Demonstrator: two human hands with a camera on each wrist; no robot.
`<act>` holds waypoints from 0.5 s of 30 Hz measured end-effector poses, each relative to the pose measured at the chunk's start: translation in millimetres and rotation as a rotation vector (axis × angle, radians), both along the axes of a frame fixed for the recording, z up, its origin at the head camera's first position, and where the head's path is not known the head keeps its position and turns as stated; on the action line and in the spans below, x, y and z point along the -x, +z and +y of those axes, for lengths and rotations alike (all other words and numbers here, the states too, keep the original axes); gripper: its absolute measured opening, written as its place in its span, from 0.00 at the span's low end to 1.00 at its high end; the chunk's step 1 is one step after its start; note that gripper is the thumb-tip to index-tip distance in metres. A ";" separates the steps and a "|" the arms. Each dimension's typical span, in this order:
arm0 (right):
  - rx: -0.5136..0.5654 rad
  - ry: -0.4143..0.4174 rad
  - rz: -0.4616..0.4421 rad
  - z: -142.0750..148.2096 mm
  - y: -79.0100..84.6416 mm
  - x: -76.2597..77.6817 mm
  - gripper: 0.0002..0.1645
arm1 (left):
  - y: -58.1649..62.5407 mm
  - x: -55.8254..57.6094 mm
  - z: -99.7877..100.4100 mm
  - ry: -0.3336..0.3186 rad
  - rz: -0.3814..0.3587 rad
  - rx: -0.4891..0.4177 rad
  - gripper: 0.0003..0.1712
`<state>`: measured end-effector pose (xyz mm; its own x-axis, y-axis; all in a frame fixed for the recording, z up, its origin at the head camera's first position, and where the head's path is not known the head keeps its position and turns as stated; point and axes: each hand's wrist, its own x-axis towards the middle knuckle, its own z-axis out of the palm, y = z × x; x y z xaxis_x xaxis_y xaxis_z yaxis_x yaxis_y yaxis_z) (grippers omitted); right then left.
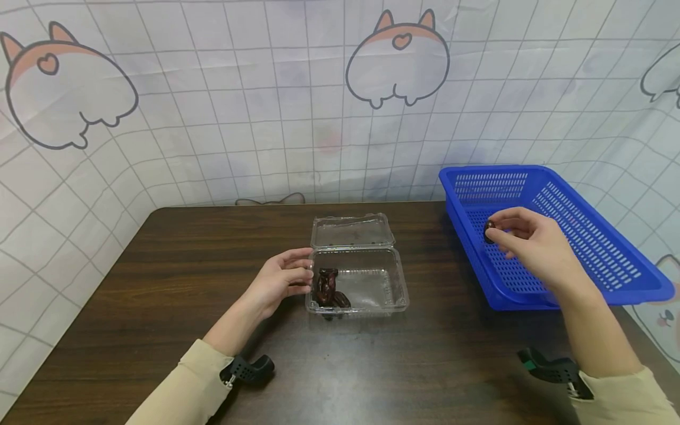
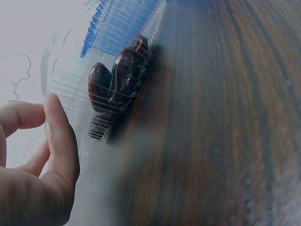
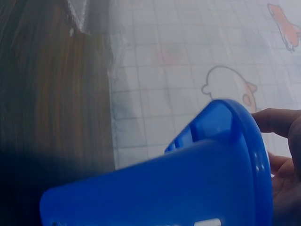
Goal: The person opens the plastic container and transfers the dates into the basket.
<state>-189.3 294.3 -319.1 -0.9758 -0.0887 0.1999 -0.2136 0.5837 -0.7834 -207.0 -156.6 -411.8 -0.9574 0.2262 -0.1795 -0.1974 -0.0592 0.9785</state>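
On the table a clear plastic box [image 1: 372,289] stands with its hinged lid [image 1: 352,231] laid back. Several dark brown, glossy dates [image 1: 326,288] lie along its left side; the left wrist view shows these dates [image 2: 124,70] through the ribbed wall. My left hand [image 1: 281,276] holds the box's left rim between thumb and fingers. To the right, my right hand [image 1: 536,242] pinches a single date [image 1: 489,231] between thumb and fingertips, over the left part of a blue plastic basket [image 1: 470,260]. In the right wrist view the basket wall [image 3: 188,183] hides most of the fingers.
The basket spans the table's back right corner and its rim rises well above the tabletop. Behind the dark wooden table [image 1: 212,242] hangs a white gridded cloth [image 1: 239,118] with cartoon prints. A thin dark cord [image 1: 271,202] lies along the back edge.
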 end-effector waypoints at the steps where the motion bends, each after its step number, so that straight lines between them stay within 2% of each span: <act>1: 0.003 -0.006 0.001 1.7 0.4 -0.2 0.22 | 0.0 -0.1 0.1 0.001 0.000 0.000 0.32; 9: 0.005 -0.063 -0.014 15.8 -2.0 0.5 0.23 | 1.3 0.3 1.1 0.005 -0.001 0.006 0.32; 15: 0.013 -0.070 -0.016 27.2 -3.4 1.9 0.22 | 1.0 0.3 0.3 0.001 -0.001 0.005 0.32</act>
